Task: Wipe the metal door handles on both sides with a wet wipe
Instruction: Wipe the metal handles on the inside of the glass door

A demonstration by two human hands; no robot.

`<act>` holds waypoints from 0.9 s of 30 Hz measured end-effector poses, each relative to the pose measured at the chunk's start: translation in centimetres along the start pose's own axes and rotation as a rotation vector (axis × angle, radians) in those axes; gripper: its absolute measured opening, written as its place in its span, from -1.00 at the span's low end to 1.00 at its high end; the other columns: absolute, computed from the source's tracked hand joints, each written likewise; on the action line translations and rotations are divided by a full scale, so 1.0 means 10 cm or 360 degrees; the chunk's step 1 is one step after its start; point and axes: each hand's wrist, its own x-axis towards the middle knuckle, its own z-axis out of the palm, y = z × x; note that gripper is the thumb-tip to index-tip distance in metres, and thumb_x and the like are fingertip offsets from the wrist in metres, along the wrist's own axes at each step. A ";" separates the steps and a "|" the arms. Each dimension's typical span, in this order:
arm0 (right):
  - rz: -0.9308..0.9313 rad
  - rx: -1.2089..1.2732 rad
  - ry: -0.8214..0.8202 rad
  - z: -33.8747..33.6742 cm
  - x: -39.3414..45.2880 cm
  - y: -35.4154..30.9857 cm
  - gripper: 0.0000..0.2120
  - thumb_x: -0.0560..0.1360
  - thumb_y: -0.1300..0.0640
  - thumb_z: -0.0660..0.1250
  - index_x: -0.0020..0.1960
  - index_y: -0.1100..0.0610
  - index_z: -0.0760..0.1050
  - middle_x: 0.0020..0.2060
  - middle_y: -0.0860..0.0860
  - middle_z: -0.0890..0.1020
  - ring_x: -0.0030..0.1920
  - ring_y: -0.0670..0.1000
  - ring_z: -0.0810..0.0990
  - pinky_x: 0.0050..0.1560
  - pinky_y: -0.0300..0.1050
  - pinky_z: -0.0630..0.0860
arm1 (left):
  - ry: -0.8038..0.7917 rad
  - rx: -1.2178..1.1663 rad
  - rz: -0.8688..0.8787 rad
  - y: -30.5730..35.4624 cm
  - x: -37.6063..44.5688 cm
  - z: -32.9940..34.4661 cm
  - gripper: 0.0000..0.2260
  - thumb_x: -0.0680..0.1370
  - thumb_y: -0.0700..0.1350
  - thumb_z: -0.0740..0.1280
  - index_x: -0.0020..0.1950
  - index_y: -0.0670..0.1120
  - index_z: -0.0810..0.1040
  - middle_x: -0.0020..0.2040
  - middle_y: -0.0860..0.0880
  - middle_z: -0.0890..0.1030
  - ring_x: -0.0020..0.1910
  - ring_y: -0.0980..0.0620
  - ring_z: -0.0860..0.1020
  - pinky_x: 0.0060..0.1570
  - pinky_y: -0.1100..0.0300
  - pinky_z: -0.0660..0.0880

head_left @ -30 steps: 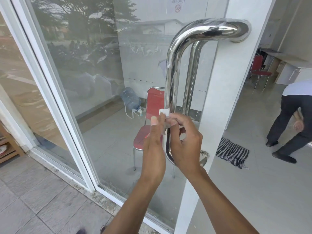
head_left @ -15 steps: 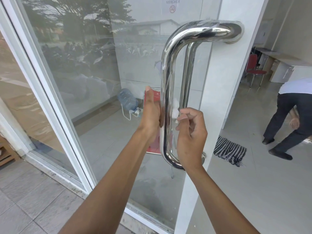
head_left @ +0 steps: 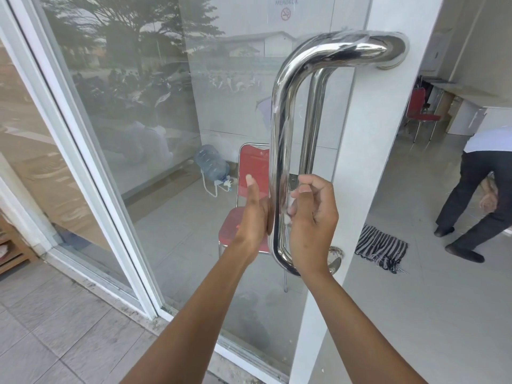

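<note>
A polished metal door handle [head_left: 282,120] curves down the white frame [head_left: 368,151] of a glass door; its twin, the inner handle [head_left: 314,120], shows through the glass behind it. My left hand [head_left: 253,209] lies flat against the left side of the outer bar, thumb up. My right hand [head_left: 314,217] is curled on the bar's right side and pinches a white wet wipe [head_left: 290,206] against the metal. Only a small piece of the wipe shows between bar and fingers.
Behind the glass stand a red chair [head_left: 250,167] and a water jug [head_left: 212,166]. Through the open doorway a person [head_left: 482,195] bends over, beside a striped mat [head_left: 381,248]. A wooden shelf [head_left: 12,248] sits at the far left. A lock plate [head_left: 335,257] sits below the handle.
Both hands have slid up the bar from its lower bend. My left hand let go of the wipe and flattened against the bar; my right hand keeps the wipe.
</note>
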 end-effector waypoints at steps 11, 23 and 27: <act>0.0101 -0.0123 -0.0081 -0.04 0.04 0.02 -0.74 0.68 0.22 0.16 0.26 0.05 0.55 -0.05 0.01 0.64 -0.17 -0.18 0.56 -0.08 -0.29 0.47 | 0.0070 -0.0202 0.0277 0.26 -0.03 0.07 -0.14 0.56 0.42 -0.23 0.18 -0.20 0.58 -0.20 -0.23 0.39 -0.18 -0.25 0.22 -0.08 -0.07 0.22; 0.0188 -0.0171 -0.0098 0.04 0.07 0.00 -0.80 0.66 0.23 0.19 -0.07 0.15 0.55 -0.16 -0.04 0.56 -0.07 -0.03 0.55 -0.02 -0.08 0.49 | 0.0245 -0.0179 0.0256 0.12 -0.25 -0.08 -0.37 0.61 0.35 -0.13 0.48 0.10 0.42 0.31 0.05 0.61 0.32 0.06 0.54 0.49 -0.05 0.28; 0.0093 -0.0052 0.0028 0.04 -0.05 -0.09 -0.80 0.64 0.16 0.22 -0.07 0.03 0.59 -0.17 -0.12 0.60 -0.06 0.06 0.60 0.04 0.22 0.56 | 0.0353 -0.0068 0.0306 0.17 -0.33 -0.10 -0.42 0.64 0.28 -0.09 0.48 0.04 0.43 0.36 0.07 0.57 0.33 0.06 0.53 0.49 -0.09 0.28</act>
